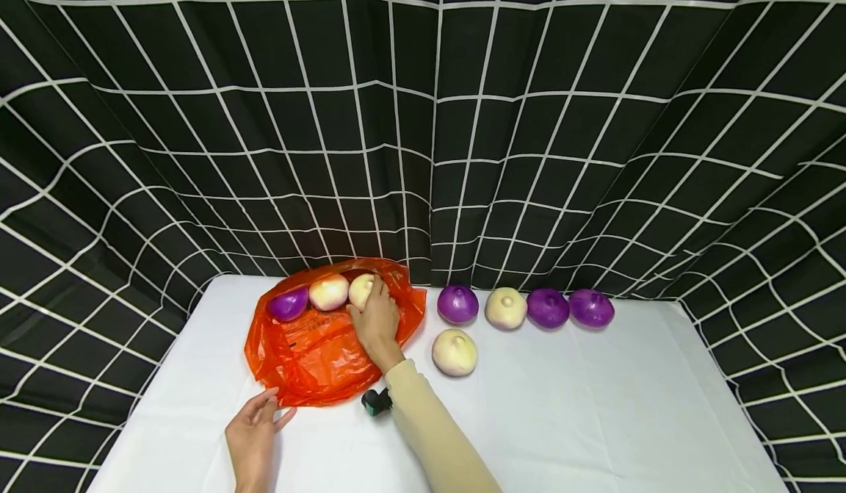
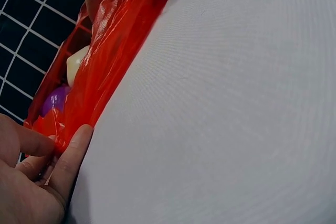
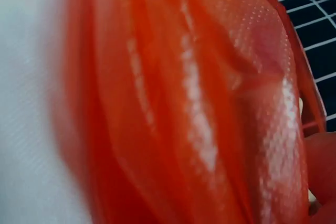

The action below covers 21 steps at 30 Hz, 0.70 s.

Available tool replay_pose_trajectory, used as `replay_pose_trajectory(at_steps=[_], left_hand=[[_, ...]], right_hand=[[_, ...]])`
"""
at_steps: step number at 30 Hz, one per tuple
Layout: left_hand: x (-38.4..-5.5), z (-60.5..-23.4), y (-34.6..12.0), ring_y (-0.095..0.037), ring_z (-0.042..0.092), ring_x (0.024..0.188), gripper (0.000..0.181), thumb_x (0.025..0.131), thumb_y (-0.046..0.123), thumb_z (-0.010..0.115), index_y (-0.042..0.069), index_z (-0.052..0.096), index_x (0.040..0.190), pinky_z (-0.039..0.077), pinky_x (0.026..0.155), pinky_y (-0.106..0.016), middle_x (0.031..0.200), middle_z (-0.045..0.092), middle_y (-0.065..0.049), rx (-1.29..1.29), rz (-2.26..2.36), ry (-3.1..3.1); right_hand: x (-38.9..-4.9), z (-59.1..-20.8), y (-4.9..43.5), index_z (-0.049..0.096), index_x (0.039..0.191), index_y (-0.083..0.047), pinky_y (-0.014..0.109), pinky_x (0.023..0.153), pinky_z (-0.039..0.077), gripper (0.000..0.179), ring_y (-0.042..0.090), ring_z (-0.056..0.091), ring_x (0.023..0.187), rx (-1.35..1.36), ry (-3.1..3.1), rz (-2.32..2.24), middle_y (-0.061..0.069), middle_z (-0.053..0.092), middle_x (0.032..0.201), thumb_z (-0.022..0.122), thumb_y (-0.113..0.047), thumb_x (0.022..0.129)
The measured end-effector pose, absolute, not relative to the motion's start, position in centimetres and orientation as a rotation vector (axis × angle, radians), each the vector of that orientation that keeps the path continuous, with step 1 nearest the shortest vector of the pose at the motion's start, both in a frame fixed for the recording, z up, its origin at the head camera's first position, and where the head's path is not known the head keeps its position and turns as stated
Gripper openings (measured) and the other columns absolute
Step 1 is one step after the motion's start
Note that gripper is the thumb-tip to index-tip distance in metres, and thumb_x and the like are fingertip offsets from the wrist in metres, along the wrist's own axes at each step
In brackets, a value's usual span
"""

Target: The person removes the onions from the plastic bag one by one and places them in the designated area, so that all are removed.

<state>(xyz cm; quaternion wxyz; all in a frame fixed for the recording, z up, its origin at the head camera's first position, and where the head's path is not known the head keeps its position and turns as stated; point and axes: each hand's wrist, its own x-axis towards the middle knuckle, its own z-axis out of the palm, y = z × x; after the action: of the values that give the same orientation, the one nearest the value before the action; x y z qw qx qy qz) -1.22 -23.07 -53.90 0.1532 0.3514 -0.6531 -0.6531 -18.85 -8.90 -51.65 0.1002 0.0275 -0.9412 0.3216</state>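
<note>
An orange-red plastic bag [image 1: 324, 357] lies spread open on the left of the table. Along its far side sit a purple onion [image 1: 288, 305], a pale onion [image 1: 328, 292] and a white onion [image 1: 360, 289]. My right hand [image 1: 378, 324] reaches over the bag and grips that white onion, covering its right part. At the bag's near left edge, my left hand [image 1: 252, 434] pinches the plastic between thumb and fingers, as the left wrist view shows with the bag's folds [image 2: 113, 51] stretching away. Bag plastic [image 3: 184, 103] fills most of the right wrist view.
To the right of the bag stand purple onions [image 1: 457, 304] [image 1: 548, 308] [image 1: 591, 308] and a white onion [image 1: 506, 308] in a row, with another white onion [image 1: 454, 353] in front. A black strapped device [image 1: 377, 402] shows beside the right sleeve. Black grid curtains surround the white table [image 1: 628, 419].
</note>
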Motion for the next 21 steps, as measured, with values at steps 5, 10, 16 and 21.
replay_pose_trajectory(at_steps=[5, 10, 16, 21], left_hand=[[-1.1, -53.9, -23.2, 0.006, 0.063, 0.077, 0.029, 0.097, -0.008, 0.046, -0.018, 0.055, 0.123, 0.066, 0.071, -0.028, 0.096, 0.063, -0.007, 0.98, -1.889, -1.857], [-1.0, -53.8, -23.3, 0.005, 0.064, 0.077, 0.029, 0.097, -0.008, 0.047, -0.018, 0.054, 0.123, 0.066, 0.071, -0.028, 0.092, 0.063, -0.002, 0.969, -1.902, -1.837], [-0.9, -53.7, -23.2, 0.005, 0.063, 0.076, 0.029, 0.097, -0.007, 0.046, -0.017, 0.054, 0.124, 0.066, 0.072, -0.028, 0.103, 0.062, -0.013, 0.978, -1.897, -1.856], [-1.0, -53.8, -23.1, 0.006, 0.063, 0.076, 0.03, 0.098, -0.006, 0.046, -0.017, 0.054, 0.124, 0.066, 0.072, -0.028, 0.115, 0.058, -0.025, 0.972, -1.895, -1.864]], right_hand=[[-18.8, -51.7, -9.1, 0.049, 0.136, -0.006, 0.046, 0.077, 0.061, 0.072, 0.034, 0.065, 0.094, 0.065, -2.788, 0.886, 0.011, 0.062, 0.121, 0.082, -0.035, 0.079], [-17.8, -50.9, -8.8, 0.052, 0.135, -0.006, 0.045, 0.079, 0.062, 0.073, 0.032, 0.064, 0.097, 0.141, -2.748, 0.917, 0.011, 0.061, 0.124, 0.083, -0.036, 0.077], [-15.9, -49.5, -8.3, 0.055, 0.132, -0.005, 0.043, 0.079, 0.062, 0.072, 0.03, 0.065, 0.099, 0.232, -2.728, 1.004, 0.01, 0.062, 0.122, 0.084, -0.039, 0.075], [-14.3, -48.2, -7.1, 0.058, 0.128, -0.006, 0.04, 0.087, 0.06, 0.069, 0.027, 0.064, 0.102, 0.328, -2.697, 1.131, 0.01, 0.064, 0.118, 0.087, -0.034, 0.073]])
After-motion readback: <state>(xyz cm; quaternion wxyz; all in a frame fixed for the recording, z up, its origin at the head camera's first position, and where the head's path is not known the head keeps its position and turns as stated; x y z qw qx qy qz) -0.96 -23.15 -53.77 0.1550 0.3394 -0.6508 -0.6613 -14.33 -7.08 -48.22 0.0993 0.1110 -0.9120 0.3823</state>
